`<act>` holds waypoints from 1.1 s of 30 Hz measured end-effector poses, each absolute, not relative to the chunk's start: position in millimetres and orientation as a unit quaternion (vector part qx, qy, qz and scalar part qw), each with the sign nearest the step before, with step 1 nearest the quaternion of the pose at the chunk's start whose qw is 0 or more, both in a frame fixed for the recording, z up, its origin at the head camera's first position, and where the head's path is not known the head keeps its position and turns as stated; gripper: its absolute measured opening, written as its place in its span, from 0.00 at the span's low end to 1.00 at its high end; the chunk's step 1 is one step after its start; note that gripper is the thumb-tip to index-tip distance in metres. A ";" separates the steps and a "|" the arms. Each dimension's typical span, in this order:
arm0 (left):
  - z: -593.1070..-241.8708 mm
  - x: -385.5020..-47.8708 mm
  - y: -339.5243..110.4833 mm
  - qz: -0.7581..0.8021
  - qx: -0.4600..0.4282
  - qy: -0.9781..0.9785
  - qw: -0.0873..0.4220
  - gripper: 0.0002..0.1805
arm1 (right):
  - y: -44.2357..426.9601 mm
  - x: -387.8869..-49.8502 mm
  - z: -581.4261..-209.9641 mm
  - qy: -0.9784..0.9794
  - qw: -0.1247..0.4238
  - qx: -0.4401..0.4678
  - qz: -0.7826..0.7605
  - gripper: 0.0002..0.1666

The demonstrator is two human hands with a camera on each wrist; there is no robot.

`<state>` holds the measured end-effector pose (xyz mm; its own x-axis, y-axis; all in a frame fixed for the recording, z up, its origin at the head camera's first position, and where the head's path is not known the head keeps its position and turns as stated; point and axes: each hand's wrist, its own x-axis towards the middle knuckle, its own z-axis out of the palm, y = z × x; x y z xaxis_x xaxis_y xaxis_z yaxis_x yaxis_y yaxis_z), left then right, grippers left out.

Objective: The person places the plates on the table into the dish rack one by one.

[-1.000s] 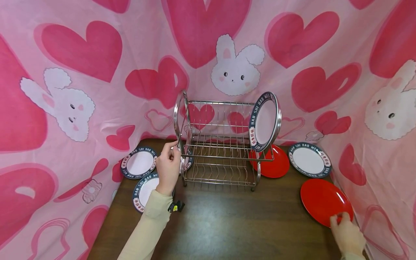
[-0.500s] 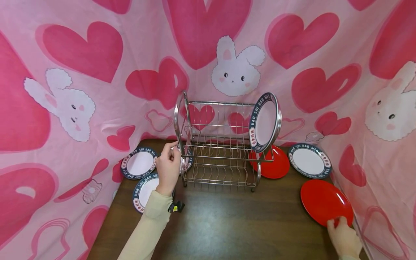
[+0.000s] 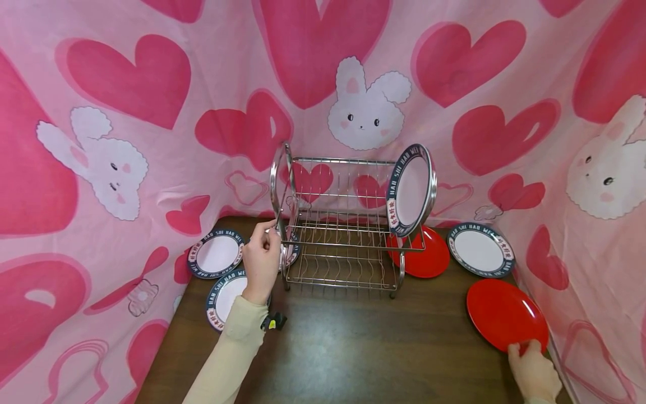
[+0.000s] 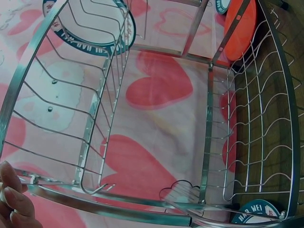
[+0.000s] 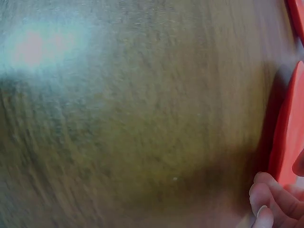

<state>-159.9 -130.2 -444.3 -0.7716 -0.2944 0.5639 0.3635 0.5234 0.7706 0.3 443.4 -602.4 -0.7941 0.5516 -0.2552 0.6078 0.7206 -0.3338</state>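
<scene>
A two-tier metal dish rack point(image 3: 343, 245) stands at the back of the table. My left hand point(image 3: 262, 252) grips its frame at the left front corner; in the left wrist view the curled fingers point(image 4: 18, 202) show beside the bar. On the upper tier's right end, a white plate with a dark blue lettered rim point(image 3: 411, 191) stands on edge. My right hand point(image 3: 536, 370) pinches the near rim of a red plate point(image 3: 504, 314) at the table's right. In the right wrist view, fingers point(image 5: 280, 202) lie at that plate's edge, partly cut off by the frame.
Blue-rimmed plates lie left of the rack, one at the back point(image 3: 217, 255) and one nearer point(image 3: 222, 300); another is partly hidden behind the rack's left post. Right of the rack lie a second red plate point(image 3: 429, 255) and a blue-rimmed plate point(image 3: 481, 251). Pink heart-patterned cloth point(image 3: 227, 67) surrounds the table.
My right hand has shifted slightly left and down along the red plate's near rim. My left hand stays on the rack, and the plates lie as before.
</scene>
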 end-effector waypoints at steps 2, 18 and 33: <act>-444.1 -160.7 -130.1 -0.487 -0.021 -0.805 0.339 0.14 | 442.9 2.5 -604.6 0.919 0.062 0.322 -0.218 0.25; -444.5 -160.3 -129.9 -0.486 -0.024 -0.805 0.340 0.14 | 446.6 6.9 -631.8 0.834 -0.035 0.370 -0.407 0.20; -444.0 -159.4 -129.7 -0.488 -0.021 -0.806 0.335 0.14 | 443.5 1.1 -637.0 0.730 -0.089 0.406 -0.542 0.09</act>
